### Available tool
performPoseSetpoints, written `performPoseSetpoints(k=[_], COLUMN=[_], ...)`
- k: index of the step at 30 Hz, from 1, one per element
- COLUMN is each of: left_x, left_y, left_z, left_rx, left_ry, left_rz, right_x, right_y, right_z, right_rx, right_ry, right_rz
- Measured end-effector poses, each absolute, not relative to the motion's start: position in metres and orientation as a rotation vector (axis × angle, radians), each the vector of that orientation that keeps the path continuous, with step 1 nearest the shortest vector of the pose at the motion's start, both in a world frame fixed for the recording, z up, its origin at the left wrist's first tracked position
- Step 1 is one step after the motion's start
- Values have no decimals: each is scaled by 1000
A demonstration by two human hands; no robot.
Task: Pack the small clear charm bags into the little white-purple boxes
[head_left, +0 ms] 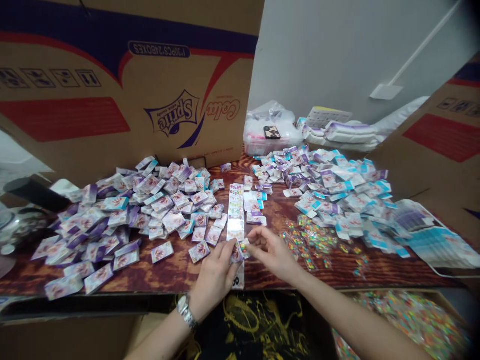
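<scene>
My left hand (217, 270), with a silver watch at the wrist, holds a small purple-and-white box (236, 254) near the table's front edge. Close beside it, my right hand (275, 254) pinches a small pale piece with yellow-green on it (244, 246) at the box's end. Whether this is a packet or a flap I cannot tell. Beneath the hands lies a long strip of round colourful stickers (236, 207). Several flattened small boxes (254, 205) lie right of the strip. Small clear packets of bright candy (311, 237) are scattered beyond my right hand.
Closed small boxes (161, 202) form a large heap on the left. Unfilled-looking cartons (333, 180) are piled on the right, by a fanned stack of flat cartons (438, 235). Big cardboard boxes (112, 135) stand behind. A bin of candy packets (405, 320) sits below, right.
</scene>
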State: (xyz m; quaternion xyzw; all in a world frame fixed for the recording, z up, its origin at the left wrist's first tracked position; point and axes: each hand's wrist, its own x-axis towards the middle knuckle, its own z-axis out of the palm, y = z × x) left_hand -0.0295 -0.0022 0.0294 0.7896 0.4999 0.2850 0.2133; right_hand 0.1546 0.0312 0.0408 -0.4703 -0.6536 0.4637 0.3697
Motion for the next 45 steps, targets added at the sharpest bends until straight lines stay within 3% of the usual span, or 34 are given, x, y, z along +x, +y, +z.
performPoseSetpoints(k=[6,13,21,24,29,35,45], left_x=[-26,-31,-26,-26,-27,-23,-19], left_y=[2,6,1,0,-2,-2,-4], left_z=[25,25,29,28,26,26,19], left_rx=[2226,2177,2102,2121,2201,2309,2349], left_ry=[1387,1386,1318,1325,1322,1338,1445], left_rz=[802,836,786,788,756,820,906], right_x=[143,151,154,150,144,137,129], right_y=[22,11,17,16,13,1,5], right_z=[39,51,55,51,42,46,46], right_rx=[-1258,-1079,-1085,-1174,-1316,-1311,-1192], right_ry=[-1636,-2133,-2196,-2084,-1751,-1695,-1301], right_rz=[1081,614,569,616,966,863,1196])
